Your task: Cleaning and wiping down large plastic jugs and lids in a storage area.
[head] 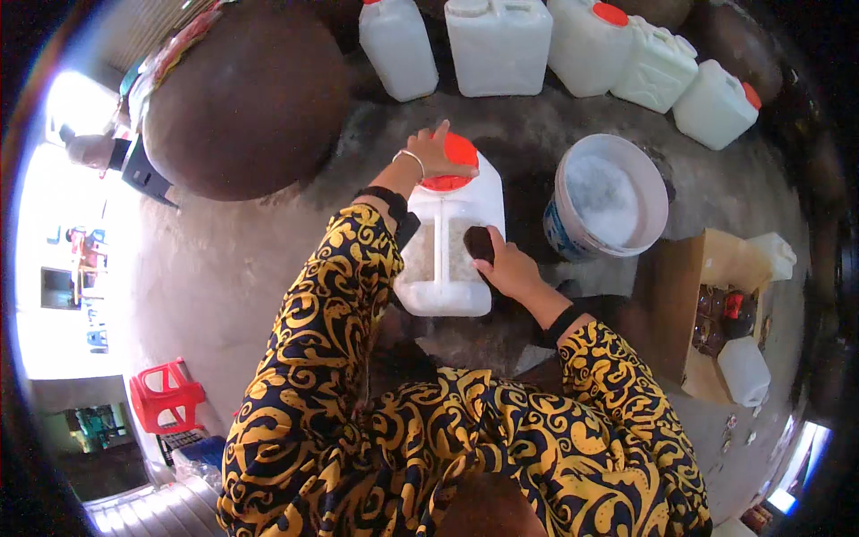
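A white plastic jerrycan point(493, 201) with a red screw cap point(459, 153) lies on the wet floor before me. My left hand point(431, 156) rests over the cap, fingers spread, a bangle on its wrist. At the can's lower right side, my right hand point(511, 267) grips a dark brown scrubbing pad point(479, 246), which is against or very close to the can's wall. To the right of the can stands a white plastic bucket point(661, 194) with foamy water point(604, 194) inside.
Several white jerrycans point(500, 57) stand in a curved row at the back. A large brown clay jar point(245, 107) is at the upper left. A cardboard box point(711, 258) of dark bottles sits at the right, a red plastic stool point(168, 396) at the lower left.
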The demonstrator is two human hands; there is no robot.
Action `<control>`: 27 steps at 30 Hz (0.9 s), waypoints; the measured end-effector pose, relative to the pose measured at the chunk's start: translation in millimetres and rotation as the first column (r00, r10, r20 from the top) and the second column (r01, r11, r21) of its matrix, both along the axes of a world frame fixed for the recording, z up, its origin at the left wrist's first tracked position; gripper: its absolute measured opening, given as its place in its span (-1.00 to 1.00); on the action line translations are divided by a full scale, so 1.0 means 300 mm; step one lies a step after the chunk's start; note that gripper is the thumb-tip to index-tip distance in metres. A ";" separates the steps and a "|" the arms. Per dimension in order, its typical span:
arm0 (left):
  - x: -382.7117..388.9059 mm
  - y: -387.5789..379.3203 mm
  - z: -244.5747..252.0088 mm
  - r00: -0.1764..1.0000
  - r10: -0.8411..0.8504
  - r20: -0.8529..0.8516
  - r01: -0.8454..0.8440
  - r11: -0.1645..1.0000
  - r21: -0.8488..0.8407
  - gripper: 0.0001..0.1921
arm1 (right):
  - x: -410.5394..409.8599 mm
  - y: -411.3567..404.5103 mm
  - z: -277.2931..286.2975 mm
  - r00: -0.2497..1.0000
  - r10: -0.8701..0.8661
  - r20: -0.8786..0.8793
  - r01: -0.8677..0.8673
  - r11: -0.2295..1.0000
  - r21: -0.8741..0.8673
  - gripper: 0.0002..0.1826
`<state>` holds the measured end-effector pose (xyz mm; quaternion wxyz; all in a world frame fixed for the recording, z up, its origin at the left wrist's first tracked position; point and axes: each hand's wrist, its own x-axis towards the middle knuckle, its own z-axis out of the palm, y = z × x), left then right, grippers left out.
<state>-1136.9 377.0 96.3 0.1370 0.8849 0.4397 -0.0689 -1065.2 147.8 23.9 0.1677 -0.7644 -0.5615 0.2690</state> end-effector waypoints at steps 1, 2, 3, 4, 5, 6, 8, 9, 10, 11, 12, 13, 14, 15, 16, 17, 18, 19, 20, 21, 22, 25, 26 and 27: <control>-0.001 0.004 -0.008 0.999 -0.026 -0.025 0.026 1.000 0.007 0.26 | -0.001 0.000 -0.007 1.000 0.003 0.009 -0.003 1.000 -0.002 -0.26; -0.003 0.011 -0.015 0.997 -0.052 -0.051 0.053 0.999 0.014 0.29 | -0.001 0.003 -0.010 1.000 0.001 0.004 -0.001 1.000 -0.006 -0.26; -0.007 0.017 -0.021 0.997 -0.053 -0.056 0.054 0.999 0.010 0.29 | -0.001 0.005 -0.011 1.000 -0.001 0.013 0.001 1.000 -0.014 -0.26; -0.015 0.023 -0.025 0.994 -0.095 -0.058 0.095 0.996 -0.001 0.32 | -0.002 0.005 -0.012 1.000 -0.001 0.022 0.002 1.000 -0.021 -0.26; -0.018 0.024 -0.030 0.988 -0.142 -0.058 0.141 0.990 -0.014 0.34 | 0.002 0.001 -0.016 1.000 -0.007 0.018 0.007 1.000 -0.026 -0.26; -0.027 0.024 -0.035 0.987 -0.146 -0.061 0.145 0.989 -0.020 0.34 | 0.005 -0.003 -0.019 1.000 -0.009 0.022 0.010 1.000 -0.019 -0.26; -0.039 0.022 -0.029 0.974 -0.217 0.060 0.220 0.974 -0.046 0.34 | 0.005 -0.011 -0.026 1.000 -0.015 0.025 0.015 1.000 -0.011 -0.26; -0.035 0.012 -0.026 0.974 -0.221 0.059 0.223 0.974 -0.047 0.34 | 0.002 -0.012 -0.029 1.000 -0.012 0.029 0.013 1.000 -0.005 -0.26; -0.032 -0.001 -0.026 0.987 -0.159 0.036 0.159 0.987 0.012 0.31 | 0.002 -0.013 -0.031 0.999 -0.009 0.033 0.009 1.000 0.001 -0.26; -0.042 -0.009 -0.028 0.996 -0.089 0.015 0.088 0.994 0.072 0.27 | -0.002 -0.011 -0.025 1.000 -0.006 0.030 0.006 1.000 0.000 -0.26; -0.038 -0.020 -0.033 0.996 -0.085 0.013 0.084 0.994 0.071 0.27 | -0.004 -0.007 -0.017 1.000 0.000 0.025 0.000 1.000 -0.009 -0.26; -0.026 -0.035 -0.042 1.000 0.006 -0.017 -0.004 0.992 0.123 0.24 | -0.007 -0.004 -0.012 1.000 0.006 0.020 -0.006 1.000 -0.018 -0.25; -0.002 -0.060 -0.042 0.995 0.088 -0.039 -0.080 0.982 0.172 0.20 | 0.000 -0.007 -0.020 1.000 0.000 0.020 0.001 1.000 -0.025 -0.25; 0.010 -0.077 -0.038 0.996 0.080 -0.039 -0.072 0.984 0.165 0.20 | 0.006 -0.011 -0.029 1.000 -0.006 0.017 0.006 1.000 0.004 -0.25; 0.023 -0.091 -0.033 0.989 0.134 -0.056 -0.125 0.981 0.151 0.14 | 0.015 -0.017 -0.040 1.000 -0.014 0.014 0.013 0.999 0.031 -0.24; 0.036 -0.109 -0.021 0.979 0.188 -0.074 -0.176 0.974 0.140 0.09 | 0.023 -0.024 -0.048 1.000 -0.023 0.014 0.022 0.999 0.025 -0.24; 0.020 -0.080 -0.014 0.979 0.192 -0.076 -0.180 0.973 0.141 0.09 | 0.015 -0.022 -0.047 1.000 -0.019 0.022 0.019 0.999 0.029 -0.25; -0.002 -0.029 0.006 0.978 0.197 -0.073 -0.193 0.979 0.060 0.04 | 0.012 -0.021 -0.047 0.999 -0.018 0.030 0.017 0.999 0.031 -0.26; -0.026 0.021 0.018 0.976 0.205 -0.072 -0.207 0.978 -0.021 -0.02 | 0.007 -0.017 -0.045 1.000 -0.014 0.027 0.013 0.999 0.031 -0.26; -0.046 0.061 0.016 0.975 0.208 -0.075 -0.210 0.978 -0.020 -0.02 | 0.006 -0.014 -0.038 0.999 -0.022 0.029 0.021 0.999 0.025 -0.27; -0.067 0.093 0.009 0.998 0.057 0.033 -0.059 0.996 0.064 -0.03 | 0.005 -0.012 -0.029 0.999 -0.029 0.031 0.029 0.999 0.019 -0.28; -0.106 0.141 -0.039 0.946 -0.261 0.193 0.204 0.940 0.275 -0.05 | -0.002 -0.008 -0.009 1.000 0.007 0.005 -0.007 1.000 -0.031 -0.28; -0.094 0.130 -0.050 0.895 -0.371 0.248 0.347 0.928 0.136 -0.02 | -0.003 -0.012 -0.007 1.000 0.008 0.005 -0.008 0.999 -0.032 -0.28; -0.086 0.123 -0.054 0.830 -0.460 0.317 0.483 0.876 0.006 0.02 | -0.009 -0.016 -0.003 1.000 0.011 -0.015 -0.011 1.000 -0.023 -0.28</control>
